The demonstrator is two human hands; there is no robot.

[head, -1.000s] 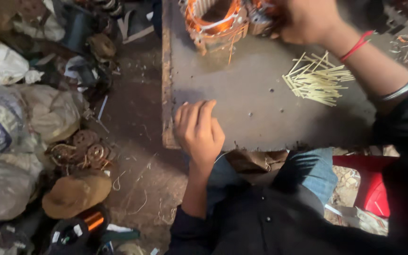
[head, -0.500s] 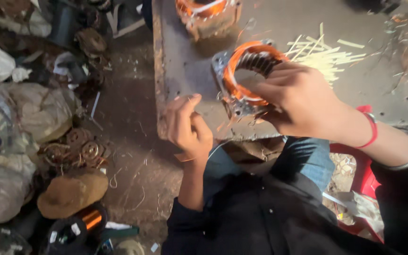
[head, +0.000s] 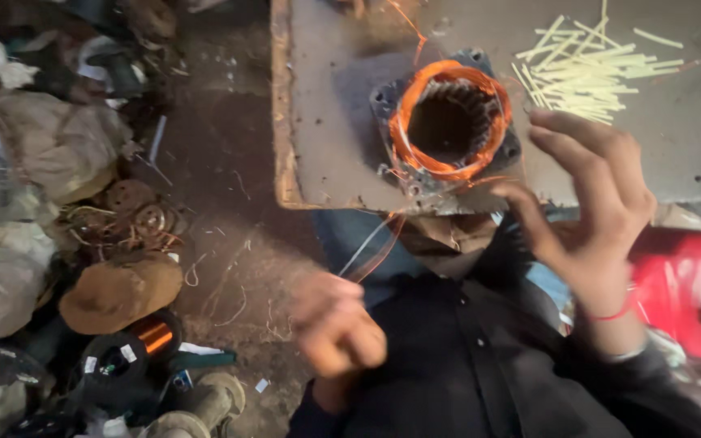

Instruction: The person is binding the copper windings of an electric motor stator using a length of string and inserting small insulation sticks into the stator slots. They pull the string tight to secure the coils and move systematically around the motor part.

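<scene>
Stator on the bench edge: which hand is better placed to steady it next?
Right, probably. The right hand is open beside the stator, almost touching. The left hand is below the bench, pinching copper wire strands.

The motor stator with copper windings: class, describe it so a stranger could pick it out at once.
Start at the grey metal table at the top of the view. Near its front edge, left of the pale sticks, sits the motor stator. Only it has a bright orange copper ring around a dark, toothed round hole.
</scene>
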